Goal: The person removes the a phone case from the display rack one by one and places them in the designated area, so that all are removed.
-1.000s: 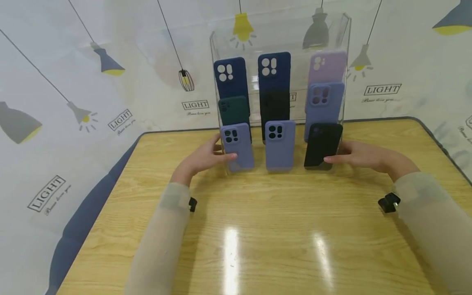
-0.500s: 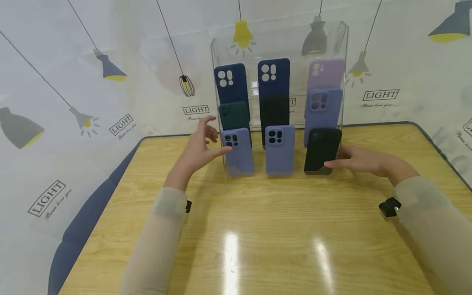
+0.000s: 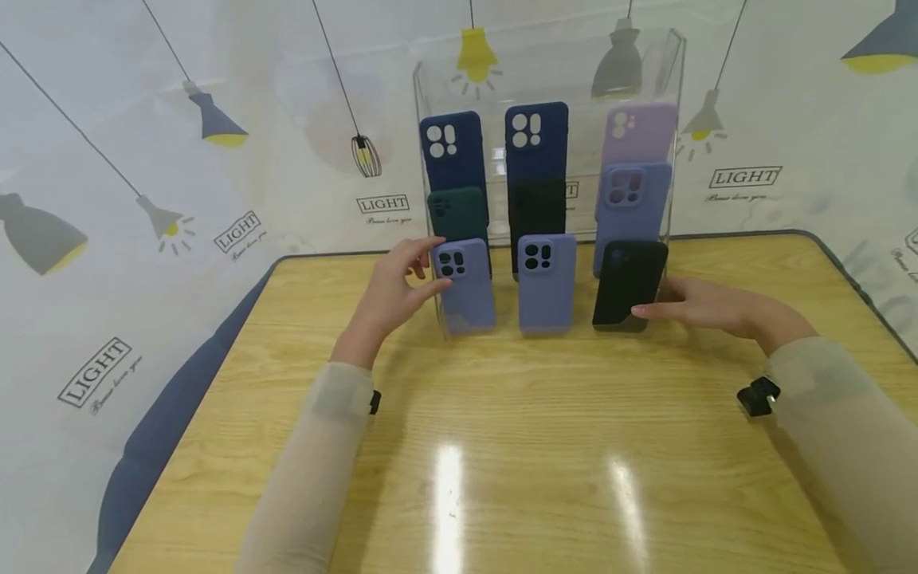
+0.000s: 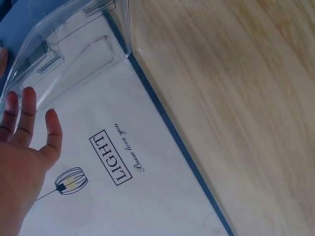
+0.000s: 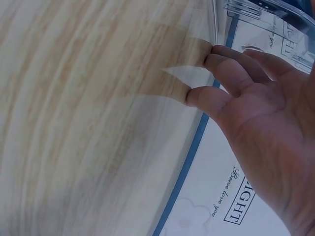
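A clear plastic display stand stands at the table's back, holding phone cases in three columns. My left hand is at its left side, thumb and index apart beside the upper left corner of a periwinkle phone case. In the left wrist view the left hand's fingers are loosely bent near the clear plastic. On the other side my right hand grips the stand's lower right edge. Its thumb overlaps a black phone case; the other fingers go round the side, partly hidden.
Behind the front row rise navy cases, a dark green case, another periwinkle case and a pale purple case. A lamp-printed sheet backs the wooden table, close behind the stand.
My left hand has let go of the stand's lower left side, lifted away, then come back higher up by the periwinkle case's top corner. The right hand stays in place.
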Tool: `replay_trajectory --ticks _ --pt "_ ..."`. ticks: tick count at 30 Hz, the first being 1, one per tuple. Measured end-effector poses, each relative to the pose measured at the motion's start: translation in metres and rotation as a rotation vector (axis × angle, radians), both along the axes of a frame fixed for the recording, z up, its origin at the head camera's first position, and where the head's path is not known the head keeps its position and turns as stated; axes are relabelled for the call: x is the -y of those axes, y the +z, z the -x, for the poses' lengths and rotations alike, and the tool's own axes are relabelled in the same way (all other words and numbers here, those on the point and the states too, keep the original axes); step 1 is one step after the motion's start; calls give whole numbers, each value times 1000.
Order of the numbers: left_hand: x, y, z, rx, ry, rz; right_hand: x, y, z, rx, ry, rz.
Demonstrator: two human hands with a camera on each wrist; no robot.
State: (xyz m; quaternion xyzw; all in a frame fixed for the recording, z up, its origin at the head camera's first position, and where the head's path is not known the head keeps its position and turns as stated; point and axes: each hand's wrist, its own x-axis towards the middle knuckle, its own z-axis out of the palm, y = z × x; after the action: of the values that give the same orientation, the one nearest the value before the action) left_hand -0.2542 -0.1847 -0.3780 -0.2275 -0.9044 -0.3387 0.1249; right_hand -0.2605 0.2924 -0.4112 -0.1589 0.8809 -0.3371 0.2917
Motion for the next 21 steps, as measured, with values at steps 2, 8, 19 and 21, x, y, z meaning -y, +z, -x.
replay_trajectory --ticks 2,8,19,21 --pt "1 1 0 -5 6 14 0 0 1 0 1 1" --pt "3 -1 -3 -10 4 26 1 2 1 12 3 9" --pt "2 -2 -3 -72 -9 -26 1 0 2 12 -9 -11" --pt "2 -1 -3 -83 -12 -34 0 -1 3 10 -9 -6"
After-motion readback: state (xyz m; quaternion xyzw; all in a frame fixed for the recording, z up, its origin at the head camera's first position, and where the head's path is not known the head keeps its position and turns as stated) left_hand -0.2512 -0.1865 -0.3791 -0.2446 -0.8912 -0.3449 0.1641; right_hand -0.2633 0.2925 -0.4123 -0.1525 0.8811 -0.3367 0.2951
